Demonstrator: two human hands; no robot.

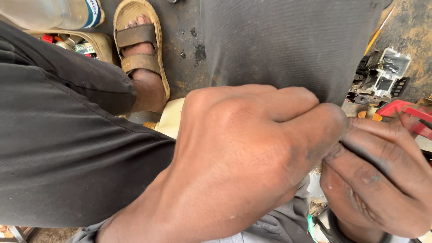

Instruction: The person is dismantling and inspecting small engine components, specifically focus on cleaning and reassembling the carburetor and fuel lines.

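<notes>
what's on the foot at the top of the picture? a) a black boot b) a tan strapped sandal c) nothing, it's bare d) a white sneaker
b, the foot wears a tan open sandal with two wide straps and the toes showing, on the stained ground beyond the left hand and right hand, which meet close to the camera.

left hand (238,157) before the knees, right hand (378,180) touching its right side, sandalled foot (141,54) behind

Hands (279,153) hemmed: trouser legs (67,148) left, clutter (382,74) right.
</notes>
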